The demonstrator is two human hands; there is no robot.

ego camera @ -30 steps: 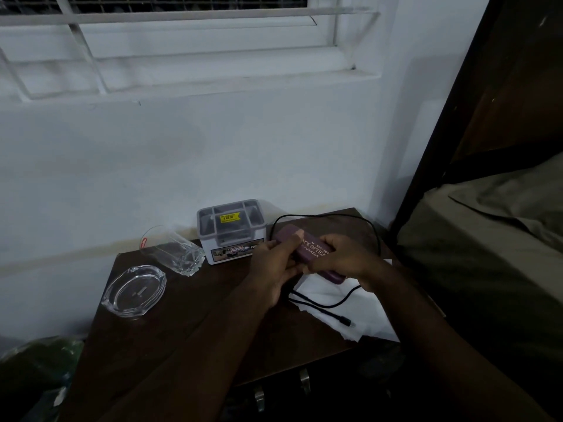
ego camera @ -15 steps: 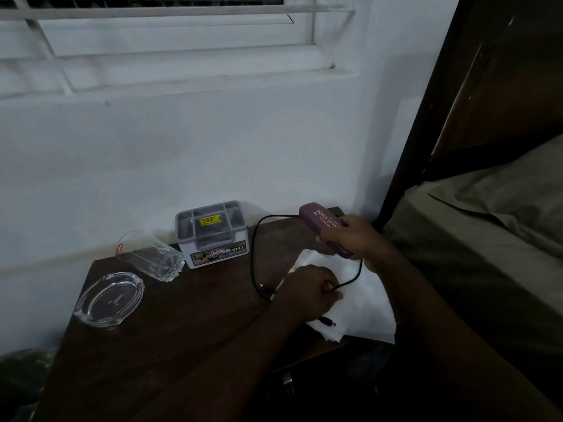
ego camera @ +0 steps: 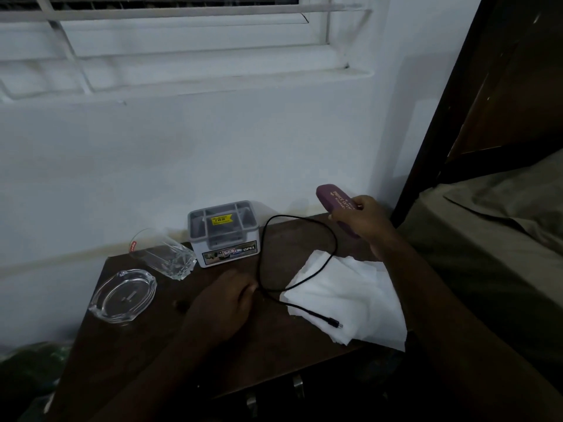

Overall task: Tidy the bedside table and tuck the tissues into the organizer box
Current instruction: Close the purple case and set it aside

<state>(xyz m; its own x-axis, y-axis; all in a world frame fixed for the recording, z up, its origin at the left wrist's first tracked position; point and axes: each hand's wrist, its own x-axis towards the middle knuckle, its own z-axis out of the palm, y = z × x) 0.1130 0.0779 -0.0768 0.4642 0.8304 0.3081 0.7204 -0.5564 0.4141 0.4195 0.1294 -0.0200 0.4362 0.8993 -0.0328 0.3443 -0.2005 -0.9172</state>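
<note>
Organizer box [ego camera: 224, 234]: grey plastic, square with rounded corners, open top split into compartments, yellow price sticker inside, printed label on the front. Compartment contents too dark to read. It sits at the back edge of the bedside table [ego camera: 158, 345], against the wall.

Tissues [ego camera: 350, 296]: white, thin, soft, loosely stacked flat sheets on the right front of the table, outside the box and overhanging the edge.

Black cable [ego camera: 265, 248]: thin, loops from the table's back over the tissues, plug end lying on them.

Left hand [ego camera: 222, 303]: on the table, fingers curled at the cable; can't tell if it actually pinches it.

Right hand [ego camera: 362, 223]: gripping a purple oblong case [ego camera: 333, 202], rounded ends, gold lettering, held above the table's back right corner.

Clear faceted drinking glass [ego camera: 164, 254] lies on its side, left of the box. Oval glass ashtray [ego camera: 123, 295] at the left edge, nothing visible in it.
</note>
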